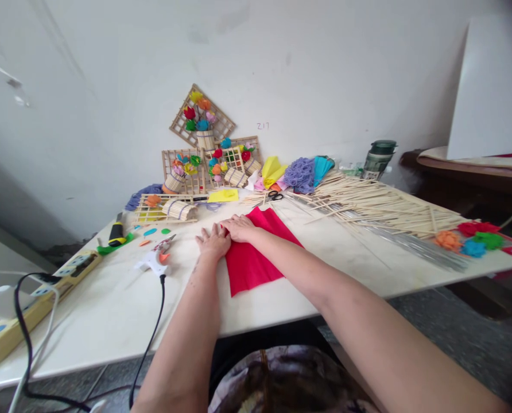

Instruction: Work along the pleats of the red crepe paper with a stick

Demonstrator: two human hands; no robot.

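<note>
A red sheet (260,258) with slight creases lies on the white table (187,304) in front of me. My left hand (214,241) rests at the sheet's left edge, fingers spread, partly on the bare tabletop. Touching it, my right hand (239,228) lies flat over the sheet's upper left corner, and my right forearm crosses above the red surface. Left of my hands is a white glue gun (155,263) with a black cord. Behind the sheet are black-handled scissors (275,195) and a yellow piece (224,195).
Wooden lattices with colourful flowers (202,117) lean on the wall. Thin wooden sticks (380,203) and silvery wires (423,248) cover the right side. A yellow-black cutter (117,232) and a power strip (62,278) lie left; a green bottle (379,159) stands at the back.
</note>
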